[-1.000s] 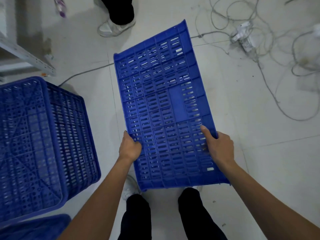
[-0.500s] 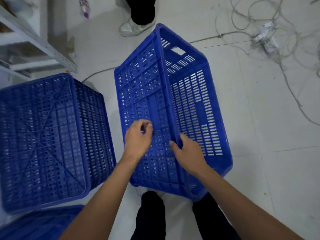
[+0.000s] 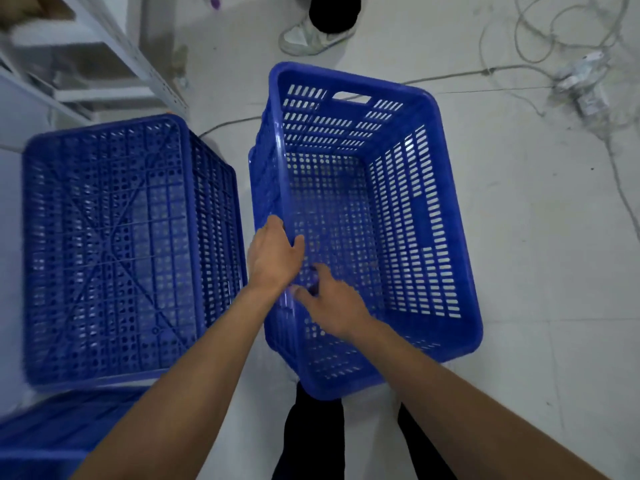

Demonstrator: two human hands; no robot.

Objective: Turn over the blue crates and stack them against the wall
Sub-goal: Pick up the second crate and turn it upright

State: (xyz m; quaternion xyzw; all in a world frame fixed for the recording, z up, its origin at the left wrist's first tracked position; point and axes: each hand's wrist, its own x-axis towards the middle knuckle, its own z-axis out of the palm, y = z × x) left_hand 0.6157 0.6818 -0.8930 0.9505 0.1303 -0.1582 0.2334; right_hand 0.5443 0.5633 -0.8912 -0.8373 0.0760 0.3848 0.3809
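Note:
A blue slatted crate (image 3: 433,209) stands open side up on the floor in front of me, its inside bare. My left hand (image 3: 273,258) is closed over its left rim, thumb inside the wall. My right hand (image 3: 332,306) reaches across the crate's near left corner; its blurred fingertips touch the same rim, and its grip is unclear. A second blue crate (image 3: 114,244) sits bottom up just to the left, a narrow gap away. Part of a third blue crate (image 3: 41,431) shows at the lower left.
A metal shelf frame (image 3: 114,53) stands at the upper left. Another person's shoe (image 3: 311,36) is beyond the crate. Loose cables and a power strip (image 3: 581,88) lie on the floor at the upper right. My legs (image 3: 311,438) are below the crate.
The crate has rolled from standing on its side to open side up. Both hands moved from its two edges onto the left rim. My view shifted left.

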